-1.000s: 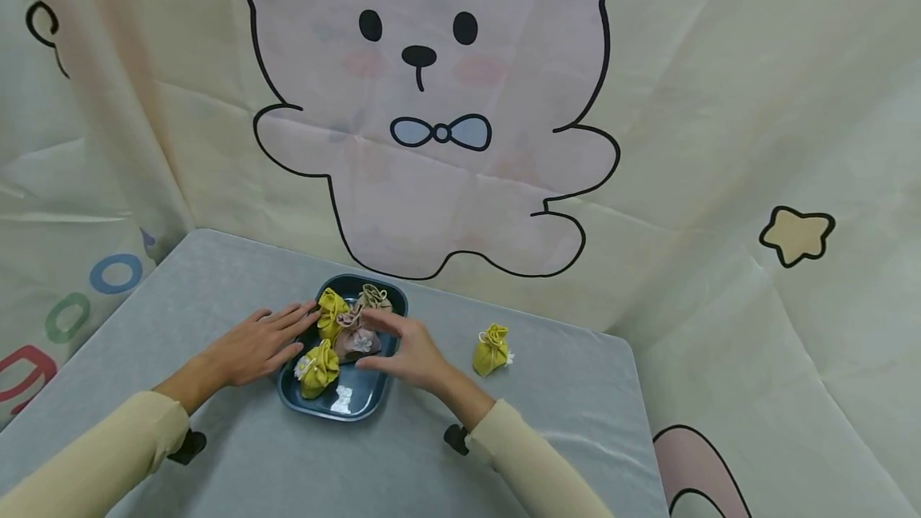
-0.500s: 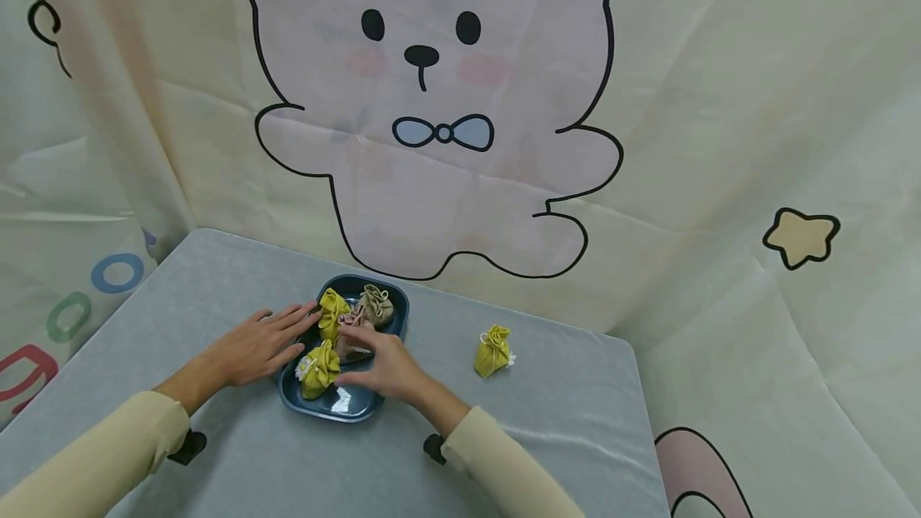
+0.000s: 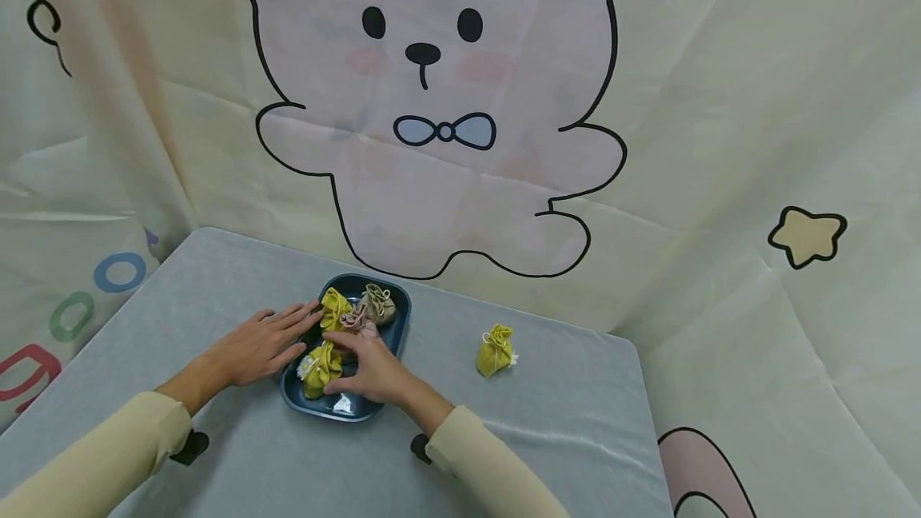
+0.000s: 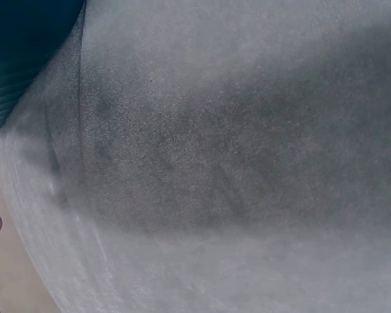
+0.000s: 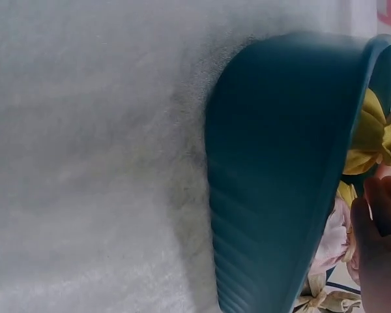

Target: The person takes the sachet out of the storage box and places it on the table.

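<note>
A dark blue tray (image 3: pixel 394 342) holds several small drawstring pouches. My left hand (image 3: pixel 252 348) lies with straight fingers at the tray's left rim. Inside, the near yellow pouch (image 3: pixel 316 374) bears a white flower. My right hand (image 3: pixel 374 370) reaches over the tray, thumb and fingers spread at the right side of this pouch, which also shows as a yellow pouch (image 5: pixel 371 137) in the right wrist view. Behind it sit another yellow pouch (image 3: pixel 334 308), a pink pouch (image 3: pixel 356 318) partly hidden by the right hand, and a greenish-beige pouch (image 3: pixel 379 306).
One more yellow pouch (image 3: pixel 495 352) stands on the grey cloth-covered table (image 3: pixel 561 422), right of the tray. A curtain (image 3: pixel 691 142) printed with a bear hangs right behind the table's far edge.
My right hand has moved left and toward me, from over the pink pouch to the near yellow pouch. The left hand has stayed at the tray's rim.
</note>
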Available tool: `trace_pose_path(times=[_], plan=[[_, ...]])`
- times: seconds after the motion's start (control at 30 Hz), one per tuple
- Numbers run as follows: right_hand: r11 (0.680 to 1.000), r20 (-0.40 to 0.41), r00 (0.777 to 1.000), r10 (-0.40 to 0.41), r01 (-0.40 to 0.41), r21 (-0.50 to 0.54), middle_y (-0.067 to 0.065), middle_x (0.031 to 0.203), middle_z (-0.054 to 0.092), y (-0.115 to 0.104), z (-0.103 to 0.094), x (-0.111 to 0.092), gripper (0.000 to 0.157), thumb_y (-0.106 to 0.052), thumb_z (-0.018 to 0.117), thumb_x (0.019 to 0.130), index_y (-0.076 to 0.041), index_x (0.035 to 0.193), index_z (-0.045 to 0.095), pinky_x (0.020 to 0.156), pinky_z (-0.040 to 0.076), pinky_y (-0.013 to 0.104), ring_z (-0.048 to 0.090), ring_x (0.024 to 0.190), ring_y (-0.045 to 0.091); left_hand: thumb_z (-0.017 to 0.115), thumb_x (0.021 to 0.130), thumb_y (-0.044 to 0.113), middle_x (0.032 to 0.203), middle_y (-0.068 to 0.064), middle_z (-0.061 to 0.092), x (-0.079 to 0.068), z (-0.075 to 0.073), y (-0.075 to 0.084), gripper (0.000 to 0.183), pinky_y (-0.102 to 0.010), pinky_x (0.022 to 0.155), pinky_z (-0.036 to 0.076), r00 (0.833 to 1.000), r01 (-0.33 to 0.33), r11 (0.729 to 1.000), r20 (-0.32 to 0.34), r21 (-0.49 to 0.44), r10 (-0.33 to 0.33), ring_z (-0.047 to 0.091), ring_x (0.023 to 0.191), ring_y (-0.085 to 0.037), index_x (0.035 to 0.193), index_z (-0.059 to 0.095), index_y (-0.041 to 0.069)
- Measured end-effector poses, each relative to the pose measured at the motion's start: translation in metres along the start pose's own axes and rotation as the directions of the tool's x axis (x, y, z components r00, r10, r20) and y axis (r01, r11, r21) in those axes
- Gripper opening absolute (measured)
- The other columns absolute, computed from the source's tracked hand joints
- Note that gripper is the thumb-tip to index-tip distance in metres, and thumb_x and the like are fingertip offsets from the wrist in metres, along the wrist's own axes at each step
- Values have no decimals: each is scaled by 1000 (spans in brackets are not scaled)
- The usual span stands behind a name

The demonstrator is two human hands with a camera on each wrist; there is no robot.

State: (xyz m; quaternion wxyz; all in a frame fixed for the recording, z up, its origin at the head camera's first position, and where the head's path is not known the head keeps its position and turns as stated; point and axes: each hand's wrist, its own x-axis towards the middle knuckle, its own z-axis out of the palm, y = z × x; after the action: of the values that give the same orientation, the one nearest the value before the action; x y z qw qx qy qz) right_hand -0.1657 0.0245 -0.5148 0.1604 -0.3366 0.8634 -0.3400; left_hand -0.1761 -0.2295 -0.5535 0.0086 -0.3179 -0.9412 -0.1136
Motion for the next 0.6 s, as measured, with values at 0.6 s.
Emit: trace_pose_path(times=[0.6], plan=[[999, 5, 1000, 10, -10, -44, -7, 145, 52, -3, 14, 6, 69, -27, 79, 87, -18, 148, 49, 101, 42, 20, 50, 128, 2, 53, 103, 35, 157, -15, 37, 0, 1, 0, 56, -64, 100, 39, 1000, 2, 1000, 2, -18, -2, 42, 139, -36, 152, 43, 9]])
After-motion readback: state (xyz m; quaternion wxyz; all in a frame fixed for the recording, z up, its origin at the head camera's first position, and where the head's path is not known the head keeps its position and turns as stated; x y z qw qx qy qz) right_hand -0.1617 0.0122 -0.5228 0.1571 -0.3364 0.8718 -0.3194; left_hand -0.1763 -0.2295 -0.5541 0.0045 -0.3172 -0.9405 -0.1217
